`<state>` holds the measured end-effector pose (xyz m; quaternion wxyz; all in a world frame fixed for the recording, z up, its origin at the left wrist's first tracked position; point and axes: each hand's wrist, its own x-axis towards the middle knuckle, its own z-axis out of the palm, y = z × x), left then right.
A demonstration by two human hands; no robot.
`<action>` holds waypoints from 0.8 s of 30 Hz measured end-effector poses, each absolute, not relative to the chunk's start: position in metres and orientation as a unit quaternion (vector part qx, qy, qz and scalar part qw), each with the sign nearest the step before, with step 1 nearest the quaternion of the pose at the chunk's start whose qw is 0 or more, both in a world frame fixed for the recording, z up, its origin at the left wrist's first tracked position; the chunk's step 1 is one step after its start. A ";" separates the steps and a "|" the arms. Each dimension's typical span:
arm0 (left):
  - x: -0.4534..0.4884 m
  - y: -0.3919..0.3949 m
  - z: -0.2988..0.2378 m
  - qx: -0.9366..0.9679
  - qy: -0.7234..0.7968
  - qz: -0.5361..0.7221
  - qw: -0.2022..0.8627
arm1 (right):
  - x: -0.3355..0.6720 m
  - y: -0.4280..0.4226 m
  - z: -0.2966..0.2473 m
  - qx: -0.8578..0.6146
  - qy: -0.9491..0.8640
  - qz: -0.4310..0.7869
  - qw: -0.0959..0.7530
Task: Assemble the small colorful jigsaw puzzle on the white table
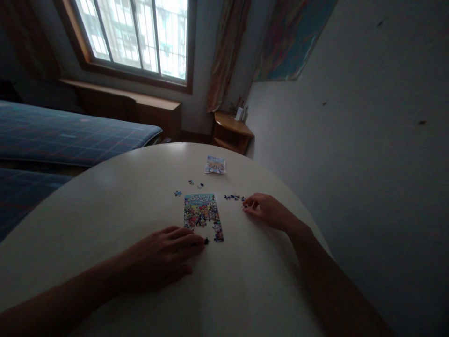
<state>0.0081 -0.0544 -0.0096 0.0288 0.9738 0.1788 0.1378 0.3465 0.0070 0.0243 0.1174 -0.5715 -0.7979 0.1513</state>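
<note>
A partly assembled jigsaw puzzle (pixel 199 209) with a colourful crowded picture lies on the white table (pixel 140 187). Its lower middle shows a gap of bare tabletop. My left hand (pixel 163 255) rests flat with fingers stretched out, covering the puzzle's lower left corner. A dark puzzle piece at the bottom edge touches or nearly touches its fingertips. To the right, my right hand (pixel 264 210) pinches a small puzzle piece (pixel 244 206) between thumb and fingers, close to the tabletop. Beside it sits a small row of loose pieces (pixel 233 197).
Several loose pieces (pixel 178 193) lie above and left of the puzzle. A small printed packet (pixel 215 165) is farther back. Beyond the table's rounded edge stand a bed with a plaid mattress (pixel 70 133) and a wooden corner shelf (pixel 231 124). A white wall (pixel 351 164) rises at the right.
</note>
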 end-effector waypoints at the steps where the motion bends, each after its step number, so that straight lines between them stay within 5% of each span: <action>1: 0.008 -0.054 -0.010 0.974 0.179 0.138 0.030 | 0.346 0.008 0.023 -0.579 -0.793 0.148 0.114; 12: 0.009 -0.055 -0.010 0.971 0.184 0.146 0.040 | 0.338 0.001 0.027 -0.583 -0.783 0.201 0.082; 24: 0.011 -0.055 -0.010 0.971 0.186 0.142 0.048 | 0.271 -0.037 0.032 -0.535 -0.734 0.370 0.195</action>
